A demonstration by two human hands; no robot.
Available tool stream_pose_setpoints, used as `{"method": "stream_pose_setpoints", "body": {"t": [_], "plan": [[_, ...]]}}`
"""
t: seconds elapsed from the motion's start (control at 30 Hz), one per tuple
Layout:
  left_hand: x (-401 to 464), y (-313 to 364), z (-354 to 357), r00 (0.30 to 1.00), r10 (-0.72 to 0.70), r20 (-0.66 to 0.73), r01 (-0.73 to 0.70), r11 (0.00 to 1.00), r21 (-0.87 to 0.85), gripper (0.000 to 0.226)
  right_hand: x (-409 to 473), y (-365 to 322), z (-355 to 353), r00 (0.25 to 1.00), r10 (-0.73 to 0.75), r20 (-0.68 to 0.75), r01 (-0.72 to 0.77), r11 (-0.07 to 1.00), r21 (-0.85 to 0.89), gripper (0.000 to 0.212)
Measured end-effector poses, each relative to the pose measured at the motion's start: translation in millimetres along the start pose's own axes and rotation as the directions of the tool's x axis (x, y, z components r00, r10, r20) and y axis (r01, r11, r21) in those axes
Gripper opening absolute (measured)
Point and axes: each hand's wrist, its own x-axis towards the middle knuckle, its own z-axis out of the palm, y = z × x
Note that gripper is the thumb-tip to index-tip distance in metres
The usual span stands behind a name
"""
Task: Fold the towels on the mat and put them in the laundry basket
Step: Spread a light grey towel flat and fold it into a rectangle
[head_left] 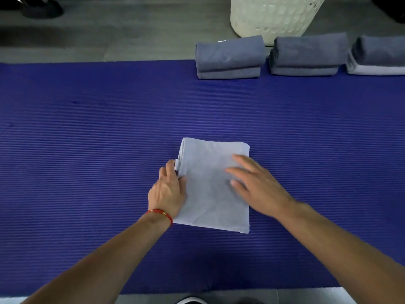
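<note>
On the blue ribbed mat, mid-way across, lies a pale grey towel folded into a rectangle.
The left hand pinches the towel's left edge (a red bracelet circles that wrist); the right hand rests flat on top, fingers spread. Three folded darker towels line the mat's far edge, just before a white laundry basket.

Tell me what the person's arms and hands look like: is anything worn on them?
Both forearms are bare, with no sleeves in view. The left hand has a thin red thread bracelet with a small gold-coloured bit around the wrist. The right hand wears nothing visible: no gloves, watch or rings on its fingers.
</note>
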Motion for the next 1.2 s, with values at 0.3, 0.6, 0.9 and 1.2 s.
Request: {"method": "stream_pose_setpoints", "body": {"t": [0.3,0.6,0.9,1.2], "plan": [[-18.7,-4.0,36.6,0.892,0.361,0.271,-0.443,0.817,0.370,0.067,61.0,25.4,-0.1,0.964,0.247,0.094,-0.256,0.961,0.100,0.043],[-20.1,6.2,26.9,0.901,0.336,0.275,-0.426,0.801,0.420,0.066,82.6,11.6,-13.5,0.793,0.608,0.037,-0.524,0.652,0.547,0.035],[-87.6,94.3,40.3,0.826,0.506,0.248,-0.554,0.811,0.190,0.074,-2.1,40.2,-21.4,0.567,0.820,0.077,-0.586,0.337,0.737,0.030],[-119.1,107.0,50.5,0.730,0.492,0.474,-0.672,0.641,0.370,0.068,-137.8,58.2,1.3,0.613,0.790,-0.014,-0.652,0.516,0.556,0.048]]}}
